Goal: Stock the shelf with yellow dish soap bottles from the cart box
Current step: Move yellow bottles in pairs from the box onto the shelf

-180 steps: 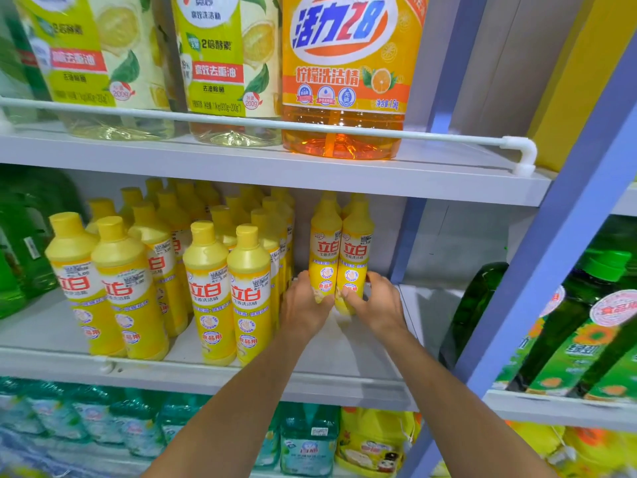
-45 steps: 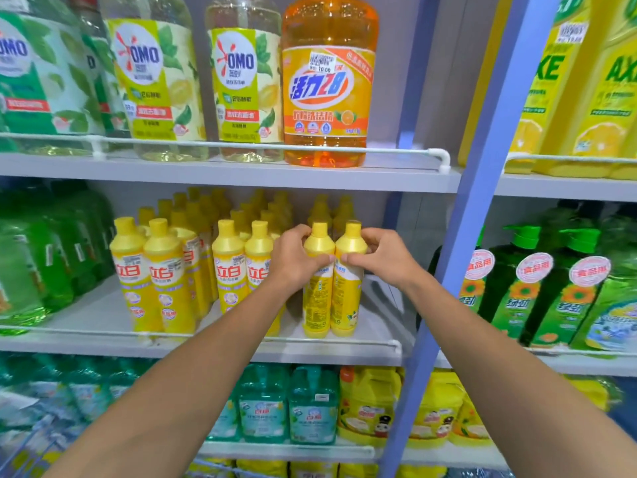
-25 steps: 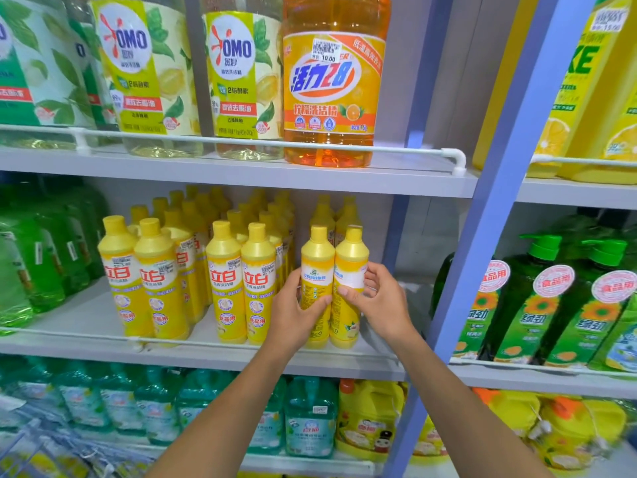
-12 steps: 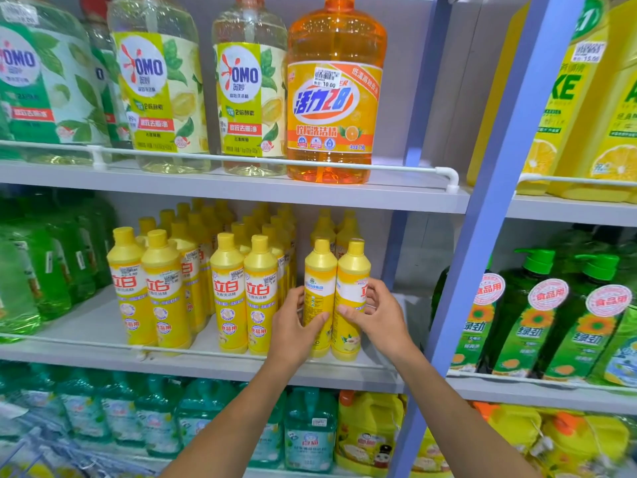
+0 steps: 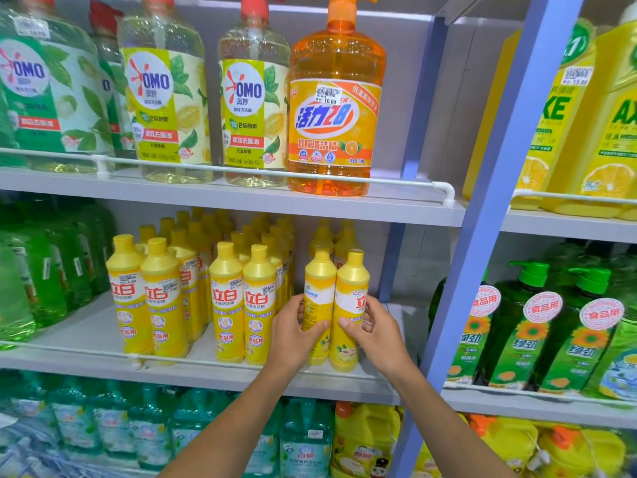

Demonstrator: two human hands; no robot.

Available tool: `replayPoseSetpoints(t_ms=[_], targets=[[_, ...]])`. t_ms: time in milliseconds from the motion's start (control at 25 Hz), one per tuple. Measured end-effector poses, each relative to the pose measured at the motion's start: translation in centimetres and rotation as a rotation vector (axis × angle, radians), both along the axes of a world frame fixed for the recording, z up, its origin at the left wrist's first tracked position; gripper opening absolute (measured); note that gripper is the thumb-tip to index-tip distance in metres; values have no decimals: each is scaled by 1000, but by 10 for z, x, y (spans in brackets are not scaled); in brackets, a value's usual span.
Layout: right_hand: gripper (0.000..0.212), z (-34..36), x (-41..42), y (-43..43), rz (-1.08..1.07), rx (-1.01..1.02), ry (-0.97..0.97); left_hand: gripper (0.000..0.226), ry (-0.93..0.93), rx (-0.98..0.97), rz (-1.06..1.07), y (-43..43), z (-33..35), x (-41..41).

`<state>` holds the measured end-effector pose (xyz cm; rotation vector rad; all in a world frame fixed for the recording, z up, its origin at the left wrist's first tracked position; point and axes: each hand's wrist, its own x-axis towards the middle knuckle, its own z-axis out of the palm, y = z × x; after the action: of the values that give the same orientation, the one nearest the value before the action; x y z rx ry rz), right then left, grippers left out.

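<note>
Left hand point(image 5: 293, 336) curls round the lower body of the left yellow dish soap bottle point(image 5: 319, 288), thumb across the front. The right hand point(image 5: 375, 336) grips the right yellow dish soap bottle point(image 5: 351, 291) the same way. The two bottles stand upright and touching at the front right of the middle shelf point(image 5: 93, 326), just behind its thin white rail point(image 5: 69, 351). Their labels are turned away from the front, and the plastic is opaque, so what is inside cannot be seen. More of the same bottles stand behind them, and rows of yellow bottles point(image 5: 227, 298) with red-lettered labels facing out fill the shelf just to the left. Further left are green bottles point(image 5: 41, 270).

On the shelf above, clear OMO bottles point(image 5: 169, 108) hold pale yellowish liquid — beside them an orange pump bottle point(image 5: 336, 108) is filled with orange liquid. Beyond the blue upright point(image 5: 482, 236) stand dark green pump bottles point(image 5: 527, 322). Below are teal bottles point(image 5: 148, 432) and yellow jugs point(image 5: 365, 439).
</note>
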<state>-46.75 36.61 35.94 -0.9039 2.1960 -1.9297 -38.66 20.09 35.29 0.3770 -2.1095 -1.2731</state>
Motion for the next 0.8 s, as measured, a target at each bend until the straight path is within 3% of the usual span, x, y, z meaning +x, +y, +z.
replayPoseSetpoints(t_ms=[240,400,520,800], targets=[[61,2,6,-8,-151,-13,27,55,-83,17,-124,-8,3,3],[58,-1,6,0,-79,-14,1,68,-17,8,-28,2,-4,-3],[55,-12,3,8,-63,16,-4,62,24,16,-16,2,-6,-7],[53,-17,3,-5,-242,65,54,54,-46,100,-162,-9,-6,-2]])
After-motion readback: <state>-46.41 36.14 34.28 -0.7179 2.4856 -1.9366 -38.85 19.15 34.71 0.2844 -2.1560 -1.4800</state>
